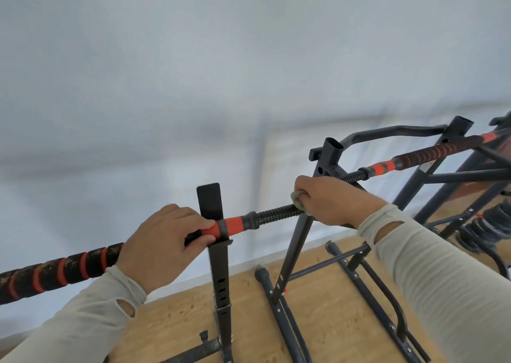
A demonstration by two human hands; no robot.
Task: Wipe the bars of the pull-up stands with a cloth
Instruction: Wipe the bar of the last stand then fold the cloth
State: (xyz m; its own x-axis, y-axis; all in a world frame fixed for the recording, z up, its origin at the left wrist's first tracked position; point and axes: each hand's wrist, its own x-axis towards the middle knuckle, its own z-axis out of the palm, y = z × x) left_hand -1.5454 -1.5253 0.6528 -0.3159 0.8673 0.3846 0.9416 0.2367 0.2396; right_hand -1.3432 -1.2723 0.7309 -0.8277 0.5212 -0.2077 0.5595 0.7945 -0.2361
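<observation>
A long pull-up bar runs across the view from the lower left up to the right, and both hands are on it. The left hand is curled around the bar where the orange sleeve begins, with the thumb lying along the orange part, just beside the black upright post that carries the bar in its bracket. To the left of this hand the bar has a black foam grip with orange rings, which looks worn and spotted. The right hand is further along the bar, on the ribbed black section, and its fingers are closed around a small grey-green cloth that is pressed against the bar; only a small part of the cloth shows at the fingertips. So the cloth is between the right hand and the bar, and the ribbed section lies between the two hands. Both arms wear light grey sleeves with thumb holes. Behind the right hand stands a second black pull-up stand with its own bar, wrapped black and orange. Below, the stands rest on a wooden board floor, and a pale wall fills the upper part.
</observation>
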